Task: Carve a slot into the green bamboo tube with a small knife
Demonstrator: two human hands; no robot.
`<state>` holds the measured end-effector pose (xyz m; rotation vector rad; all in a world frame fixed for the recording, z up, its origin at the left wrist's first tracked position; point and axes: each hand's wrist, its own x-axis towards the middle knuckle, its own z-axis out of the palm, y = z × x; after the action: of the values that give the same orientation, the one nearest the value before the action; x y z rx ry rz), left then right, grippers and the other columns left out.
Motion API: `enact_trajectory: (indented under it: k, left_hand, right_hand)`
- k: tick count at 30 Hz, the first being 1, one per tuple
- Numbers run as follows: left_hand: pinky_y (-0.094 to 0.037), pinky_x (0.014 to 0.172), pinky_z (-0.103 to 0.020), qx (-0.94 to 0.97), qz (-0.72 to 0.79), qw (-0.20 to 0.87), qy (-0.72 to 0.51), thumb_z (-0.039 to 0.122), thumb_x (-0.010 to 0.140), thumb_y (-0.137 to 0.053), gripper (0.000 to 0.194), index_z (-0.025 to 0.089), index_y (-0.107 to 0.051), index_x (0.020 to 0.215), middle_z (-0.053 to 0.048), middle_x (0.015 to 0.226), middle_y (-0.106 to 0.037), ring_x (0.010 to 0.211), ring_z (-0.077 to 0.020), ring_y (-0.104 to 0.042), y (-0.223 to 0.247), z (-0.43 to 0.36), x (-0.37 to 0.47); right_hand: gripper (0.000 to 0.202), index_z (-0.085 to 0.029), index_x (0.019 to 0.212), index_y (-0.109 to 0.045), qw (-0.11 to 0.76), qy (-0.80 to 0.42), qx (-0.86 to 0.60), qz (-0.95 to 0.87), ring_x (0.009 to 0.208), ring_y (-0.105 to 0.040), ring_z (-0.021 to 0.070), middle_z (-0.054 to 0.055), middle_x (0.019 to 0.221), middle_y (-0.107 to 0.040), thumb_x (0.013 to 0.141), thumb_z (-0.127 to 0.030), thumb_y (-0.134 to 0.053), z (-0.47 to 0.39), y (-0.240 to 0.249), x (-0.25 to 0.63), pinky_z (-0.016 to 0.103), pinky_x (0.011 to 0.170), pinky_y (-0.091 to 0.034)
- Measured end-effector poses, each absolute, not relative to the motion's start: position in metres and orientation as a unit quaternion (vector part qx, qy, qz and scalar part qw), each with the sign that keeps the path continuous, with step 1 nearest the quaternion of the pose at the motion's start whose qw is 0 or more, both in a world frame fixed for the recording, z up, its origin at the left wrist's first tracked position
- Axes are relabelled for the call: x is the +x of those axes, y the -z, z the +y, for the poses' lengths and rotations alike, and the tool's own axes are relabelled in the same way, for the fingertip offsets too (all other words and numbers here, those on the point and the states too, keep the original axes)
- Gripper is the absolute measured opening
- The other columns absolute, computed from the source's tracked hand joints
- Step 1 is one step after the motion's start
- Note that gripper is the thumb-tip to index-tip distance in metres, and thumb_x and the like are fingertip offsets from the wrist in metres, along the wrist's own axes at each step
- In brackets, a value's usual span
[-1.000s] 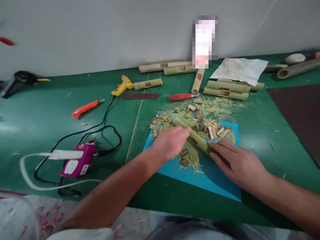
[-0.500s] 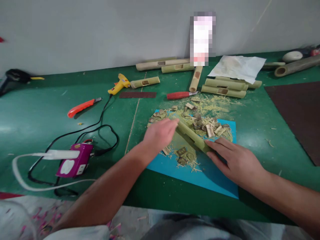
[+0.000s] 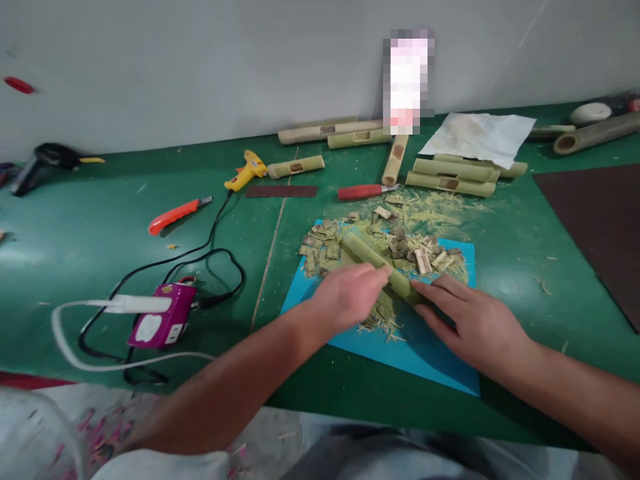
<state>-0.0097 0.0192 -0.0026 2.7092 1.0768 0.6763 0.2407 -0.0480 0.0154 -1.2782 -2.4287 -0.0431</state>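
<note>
A green bamboo tube [image 3: 366, 249] with a cut-out slot lies slanted over a blue sheet [image 3: 445, 370]. My right hand [image 3: 467, 317] grips its near right end, thumb below and fingers on top. My left hand [image 3: 353, 293] is closed, with its fingertips against the middle of the tube, covering the slot. Whatever may be between those fingers is hidden. Bamboo chips [image 3: 320, 241] and shavings [image 3: 387, 327] lie around the tube. Beyond the sheet is a red-handled carving knife [image 3: 361, 192].
Several slotted bamboo tubes [image 3: 450, 183] lie at the back, some under a white paper [image 3: 475, 137]. On the left are a yellow glue gun [image 3: 246, 172], an orange utility knife [image 3: 175, 217] and a purple power adapter [image 3: 165, 315] with cables. A dark brown sheet [image 3: 595, 227] lies right.
My left hand has slid down along the tube, from its far end to the middle. My right hand keeps its hold. The view has shifted slightly.
</note>
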Motion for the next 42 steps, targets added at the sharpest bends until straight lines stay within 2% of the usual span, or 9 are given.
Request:
enact_trajectory:
  k: [2, 6, 11, 16, 22, 27, 32, 37, 42]
  left_hand:
    - [-0.053, 0.066, -0.023, 0.900, 0.360, 0.085, -0.230, 0.026, 0.102, -0.042, 0.032, 0.014, -0.067, 0.119, -0.005, 0.084, -0.071, 0.072, -0.0136, -0.066, 0.003, 0.020, -0.010]
    - [-0.053, 0.065, -0.024, 0.863, 0.417, 0.026, -0.286, 0.024, 0.101, -0.043, 0.031, 0.010, -0.071, 0.108, -0.009, 0.084, -0.072, 0.071, -0.0146, -0.066, 0.001, 0.026, -0.013]
    - [-0.051, 0.061, -0.023, 0.908, 0.356, 0.085, -0.203, 0.027, 0.103, -0.039, 0.035, 0.014, -0.067, 0.119, -0.005, 0.079, -0.070, 0.068, -0.0137, -0.064, -0.002, 0.014, -0.004]
    - [-0.053, 0.068, -0.025, 0.862, 0.435, 0.034, -0.259, 0.026, 0.101, -0.043, 0.032, 0.013, -0.072, 0.105, -0.008, 0.085, -0.072, 0.074, -0.0147, -0.066, 0.000, 0.029, -0.016]
    - [-0.051, 0.064, -0.023, 0.918, 0.341, 0.081, -0.185, 0.027, 0.102, -0.040, 0.035, 0.016, -0.066, 0.122, -0.005, 0.082, -0.070, 0.071, -0.0135, -0.064, -0.002, 0.019, -0.006]
    - [-0.051, 0.064, -0.023, 0.871, 0.426, 0.038, -0.243, 0.025, 0.101, -0.042, 0.032, 0.013, -0.071, 0.108, -0.007, 0.080, -0.070, 0.071, -0.0136, -0.064, -0.005, 0.024, -0.012]
    - [-0.051, 0.064, -0.024, 0.919, 0.337, 0.091, -0.183, 0.027, 0.103, -0.039, 0.035, 0.017, -0.066, 0.122, -0.004, 0.080, -0.069, 0.072, -0.0144, -0.065, -0.005, 0.017, -0.006]
    - [-0.051, 0.065, -0.025, 0.873, 0.427, 0.020, -0.235, 0.026, 0.102, -0.039, 0.035, 0.013, -0.071, 0.105, -0.008, 0.084, -0.071, 0.072, -0.0153, -0.065, -0.004, 0.031, -0.013]
    - [-0.050, 0.062, -0.026, 0.922, 0.346, 0.036, -0.168, 0.027, 0.103, -0.033, 0.038, 0.016, -0.066, 0.119, -0.005, 0.077, -0.068, 0.068, -0.0158, -0.062, -0.004, 0.022, -0.007]
  right_hand:
    - [0.036, -0.015, 0.113, -0.066, 0.197, 0.015, -0.460, -0.866, 0.064, -0.065, 0.0147, 0.006, 0.090, -0.070, 0.101, -0.036, -0.040, -0.048, -0.016, 0.240, 0.027, 0.053, -0.049]
    - [0.035, -0.015, 0.113, -0.066, 0.197, 0.011, -0.464, -0.863, 0.068, -0.066, 0.0146, 0.006, 0.091, -0.071, 0.101, -0.035, -0.040, -0.048, -0.018, 0.240, 0.026, 0.056, -0.050]
    - [0.034, -0.017, 0.114, -0.066, 0.186, -0.004, -0.466, -0.865, 0.068, -0.066, 0.0143, 0.006, 0.092, -0.071, 0.100, -0.035, -0.042, -0.049, -0.017, 0.242, 0.026, 0.056, -0.051]
    - [0.032, -0.019, 0.118, -0.066, 0.185, -0.019, -0.475, -0.860, 0.070, -0.066, 0.0151, 0.006, 0.093, -0.070, 0.099, -0.033, -0.045, -0.049, -0.016, 0.243, 0.028, 0.058, -0.052]
    - [0.032, -0.020, 0.119, -0.066, 0.192, -0.028, -0.459, -0.867, 0.067, -0.064, 0.0140, 0.005, 0.090, -0.068, 0.100, -0.032, -0.043, -0.050, -0.017, 0.243, 0.027, 0.056, -0.050]
    - [0.033, -0.020, 0.120, -0.066, 0.190, -0.022, -0.462, -0.866, 0.066, -0.064, 0.0137, 0.005, 0.091, -0.068, 0.100, -0.033, -0.043, -0.049, -0.016, 0.243, 0.027, 0.055, -0.049]
    - [0.032, -0.021, 0.119, -0.067, 0.199, -0.024, -0.454, -0.868, 0.065, -0.064, 0.0129, 0.004, 0.089, -0.068, 0.099, -0.033, -0.046, -0.048, -0.015, 0.244, 0.026, 0.055, -0.049]
    - [0.032, -0.021, 0.121, -0.066, 0.196, -0.028, -0.462, -0.864, 0.069, -0.066, 0.0139, 0.004, 0.090, -0.068, 0.098, -0.032, -0.048, -0.048, -0.014, 0.246, 0.026, 0.056, -0.050]
    - [0.031, -0.020, 0.119, -0.067, 0.201, -0.032, -0.456, -0.866, 0.067, -0.066, 0.0137, 0.005, 0.090, -0.068, 0.099, -0.032, -0.047, -0.049, -0.014, 0.246, 0.027, 0.056, -0.051]
